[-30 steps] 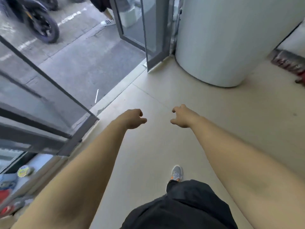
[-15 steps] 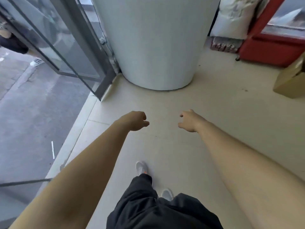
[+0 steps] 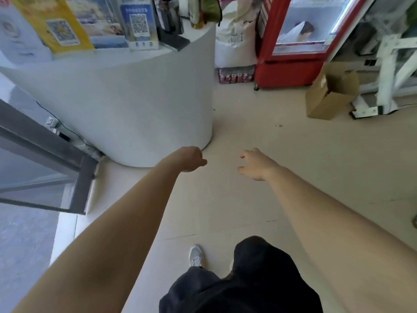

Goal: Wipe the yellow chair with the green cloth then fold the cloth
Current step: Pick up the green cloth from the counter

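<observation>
The view has swung to the right since a moment ago: the street and glass door that filled the left side have slid almost out of sight, leaving only the door frame (image 3: 45,154) at the left edge, while the curved white worktop (image 3: 135,98) now shows its top, crowded with printed signs, among them a yellow poster (image 3: 56,26) and a blue QR-code stand (image 3: 140,23). A red drinks fridge (image 3: 300,41), an open cardboard box (image 3: 331,91) and a white metal frame (image 3: 392,71) have come into sight on the right. Both arms reach forward over the pale floor (image 3: 293,166) much as before. The left hand (image 3: 191,159) is loosely curled, fingers drawn in toward the palm and holding nothing; the right hand (image 3: 255,163), more closed half a second ago, now has its fingers (image 3: 242,156) spread and slightly hooked, also empty. One grey shoe (image 3: 195,256) shows below, beside dark trousers (image 3: 248,285), so the person appears to be mid-step while turning into the shop. Neither the yellow chair nor the green cloth is anywhere in view, so the wiping has probably not begun; the turn reads as a search for them, and the next useful thing is to bring one of them into sight.
</observation>
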The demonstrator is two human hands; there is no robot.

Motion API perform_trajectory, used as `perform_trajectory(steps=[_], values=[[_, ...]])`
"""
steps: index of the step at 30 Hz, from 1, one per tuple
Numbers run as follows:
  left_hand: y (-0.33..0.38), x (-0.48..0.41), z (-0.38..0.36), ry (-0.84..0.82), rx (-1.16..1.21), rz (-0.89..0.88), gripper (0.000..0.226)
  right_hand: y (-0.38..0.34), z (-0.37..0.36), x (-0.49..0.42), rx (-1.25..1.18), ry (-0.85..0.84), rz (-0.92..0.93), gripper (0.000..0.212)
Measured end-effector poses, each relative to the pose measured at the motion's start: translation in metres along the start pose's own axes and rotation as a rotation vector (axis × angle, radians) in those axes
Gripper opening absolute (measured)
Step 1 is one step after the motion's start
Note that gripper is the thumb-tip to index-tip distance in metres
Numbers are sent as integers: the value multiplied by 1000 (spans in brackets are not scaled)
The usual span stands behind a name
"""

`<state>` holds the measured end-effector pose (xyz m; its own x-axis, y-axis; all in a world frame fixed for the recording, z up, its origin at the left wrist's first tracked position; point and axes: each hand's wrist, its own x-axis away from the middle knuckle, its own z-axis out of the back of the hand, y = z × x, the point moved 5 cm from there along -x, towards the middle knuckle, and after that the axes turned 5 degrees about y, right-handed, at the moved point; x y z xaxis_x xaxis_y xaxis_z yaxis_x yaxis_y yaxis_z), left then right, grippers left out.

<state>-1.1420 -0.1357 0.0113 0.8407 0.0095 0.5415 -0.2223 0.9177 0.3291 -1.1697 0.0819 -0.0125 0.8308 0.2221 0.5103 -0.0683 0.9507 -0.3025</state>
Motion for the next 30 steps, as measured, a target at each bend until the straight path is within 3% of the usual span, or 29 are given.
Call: perform_trajectory(steps=[7, 14, 24, 30], values=[[64, -132, 53, -39, -85, -56, 40, 19, 76, -109, 15, 15, 34, 58], [146, -244, 116, -6, -39, 9, 38, 53, 181, -226, 115, -12, 150, 55], [168, -353, 218, 359, 121, 128, 42, 40, 297, -373, 176, -38, 317, 59], [175, -415, 291, 780, 91, 84, 42, 1, 344, -457, 245, -19, 388, 61]])
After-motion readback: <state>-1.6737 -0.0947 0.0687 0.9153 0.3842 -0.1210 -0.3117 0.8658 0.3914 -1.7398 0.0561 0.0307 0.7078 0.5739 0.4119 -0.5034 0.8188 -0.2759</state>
